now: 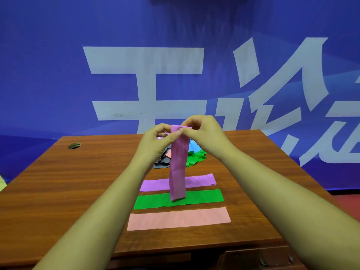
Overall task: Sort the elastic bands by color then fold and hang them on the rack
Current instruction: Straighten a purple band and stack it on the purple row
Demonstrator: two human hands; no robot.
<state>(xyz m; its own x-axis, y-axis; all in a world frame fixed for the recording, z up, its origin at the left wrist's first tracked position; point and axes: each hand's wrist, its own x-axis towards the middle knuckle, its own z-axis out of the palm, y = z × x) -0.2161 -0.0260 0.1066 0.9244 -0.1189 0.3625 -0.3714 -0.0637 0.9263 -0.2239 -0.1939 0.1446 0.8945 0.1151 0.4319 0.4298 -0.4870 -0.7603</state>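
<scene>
Sorting in hand, by the look of it. Nearest on desk point(58, 191): pink band point(179, 219) flat, then green band point(202, 197), then purple band point(200, 181), laid as parallel rows. Above them, second purple band point(178, 162) hanging upright, top edge pinched by left hand point(155, 142) and right hand point(204, 133), fingers closed on it. Farther: unsorted heap point(187, 157) of grey, blue, green. No rack in view. Next move likely: lay held band on purple row, edges aligned.

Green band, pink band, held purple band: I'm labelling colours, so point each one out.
Flat green band point(155, 201), head view, left half.
Flat pink band point(179, 219), head view, middle.
Held purple band point(178, 164), head view, hanging middle.
</scene>
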